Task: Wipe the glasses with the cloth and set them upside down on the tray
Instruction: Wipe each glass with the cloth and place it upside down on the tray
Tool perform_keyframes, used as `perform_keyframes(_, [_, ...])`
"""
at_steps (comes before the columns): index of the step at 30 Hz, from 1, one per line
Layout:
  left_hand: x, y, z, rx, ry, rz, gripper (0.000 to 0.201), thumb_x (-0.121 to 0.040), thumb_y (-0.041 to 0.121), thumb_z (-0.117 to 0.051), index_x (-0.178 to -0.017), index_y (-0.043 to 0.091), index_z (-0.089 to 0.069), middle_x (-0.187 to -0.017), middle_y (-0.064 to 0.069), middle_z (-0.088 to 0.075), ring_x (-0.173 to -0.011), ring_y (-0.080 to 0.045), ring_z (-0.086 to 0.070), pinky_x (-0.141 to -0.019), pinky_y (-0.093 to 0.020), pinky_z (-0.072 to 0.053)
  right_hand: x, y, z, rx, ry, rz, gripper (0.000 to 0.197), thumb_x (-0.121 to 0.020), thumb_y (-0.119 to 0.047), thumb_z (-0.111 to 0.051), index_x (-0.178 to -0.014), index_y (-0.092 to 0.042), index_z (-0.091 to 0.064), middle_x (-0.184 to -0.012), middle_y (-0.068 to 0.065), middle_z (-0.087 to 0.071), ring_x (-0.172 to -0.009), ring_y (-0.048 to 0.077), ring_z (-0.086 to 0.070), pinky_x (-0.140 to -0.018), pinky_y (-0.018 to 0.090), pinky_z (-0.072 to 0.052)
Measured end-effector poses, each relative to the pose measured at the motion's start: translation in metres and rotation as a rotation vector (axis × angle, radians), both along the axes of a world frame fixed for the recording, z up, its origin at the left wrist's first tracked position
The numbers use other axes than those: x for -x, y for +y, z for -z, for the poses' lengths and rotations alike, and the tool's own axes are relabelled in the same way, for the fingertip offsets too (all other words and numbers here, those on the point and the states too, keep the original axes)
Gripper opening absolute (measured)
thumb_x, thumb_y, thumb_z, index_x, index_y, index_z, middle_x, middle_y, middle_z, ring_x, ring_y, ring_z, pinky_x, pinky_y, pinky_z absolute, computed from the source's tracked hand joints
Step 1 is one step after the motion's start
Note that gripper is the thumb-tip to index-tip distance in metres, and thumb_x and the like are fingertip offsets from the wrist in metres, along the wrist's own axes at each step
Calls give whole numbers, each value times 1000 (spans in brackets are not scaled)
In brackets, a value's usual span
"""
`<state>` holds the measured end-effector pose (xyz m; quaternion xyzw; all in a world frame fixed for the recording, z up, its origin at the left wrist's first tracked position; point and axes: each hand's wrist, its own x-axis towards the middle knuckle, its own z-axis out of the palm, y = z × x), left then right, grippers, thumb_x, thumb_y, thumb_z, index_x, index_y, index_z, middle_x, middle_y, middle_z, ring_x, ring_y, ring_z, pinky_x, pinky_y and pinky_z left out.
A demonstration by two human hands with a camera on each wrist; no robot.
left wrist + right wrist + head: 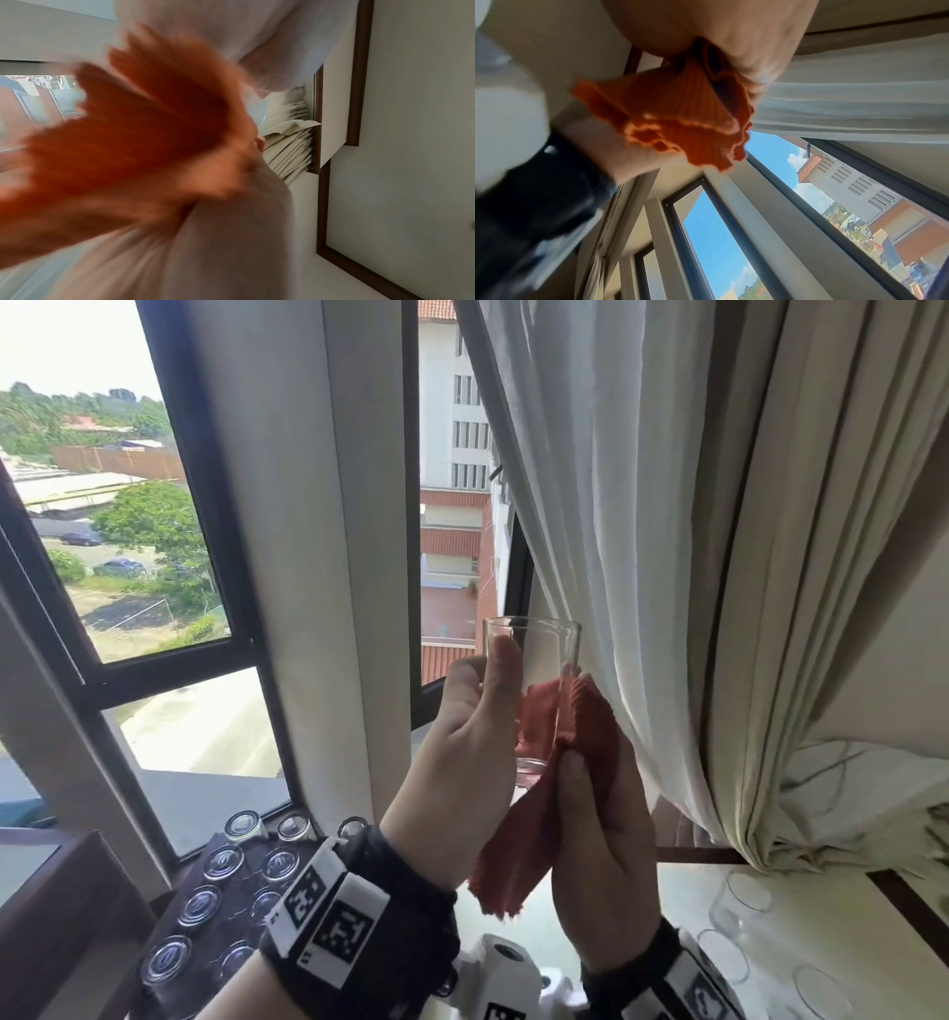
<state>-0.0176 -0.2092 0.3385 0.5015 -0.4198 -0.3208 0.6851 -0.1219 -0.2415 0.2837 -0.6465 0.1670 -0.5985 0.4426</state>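
In the head view my left hand grips a clear drinking glass, held upright and raised in front of the window. My right hand pinches an orange-red cloth and presses it against the glass's lower side. The cloth is a blur in the left wrist view. Its frilled edge hangs from my right fingers in the right wrist view. A dark tray at lower left carries several glasses standing upside down.
Other clear glasses stand on the white table at lower right. A white sheer curtain and a beige drape hang just right of my hands. Window frames rise behind.
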Motion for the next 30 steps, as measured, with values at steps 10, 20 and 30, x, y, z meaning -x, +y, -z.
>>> perform_keyframes(10, [10, -1, 3, -39, 69, 56, 68, -94, 77, -43, -126, 19, -59, -118, -17, -71, -110, -26, -73, -98, -43, -60, 2, -8, -26, 320, 154, 50, 56, -105, -15, -44, -156, -8, -25, -166, -2, -23, -153, 20, -22, -122, 32, -28])
perform_keyframes(20, [7, 4, 4, -25, -80, 58, 68, -84, 78, -37, -119, 24, -60, -76, 20, -66, -72, 2, -61, -77, -20, -50, 3, -9, -14, -156, -59, -175, 34, -102, -38, -43, -128, -39, -64, -125, 0, -70, -118, 22, -66, -101, 42, -52])
perform_keyframes(30, [-9, -5, -1, -102, -5, -36, 117, -55, 94, -72, -139, 16, -49, -104, -3, -76, -94, -8, -77, -75, -19, -59, 15, -5, 28, 358, 263, -25, 59, -103, -12, -42, -158, -29, -29, -162, 0, -35, -137, 40, -49, -108, 53, -47])
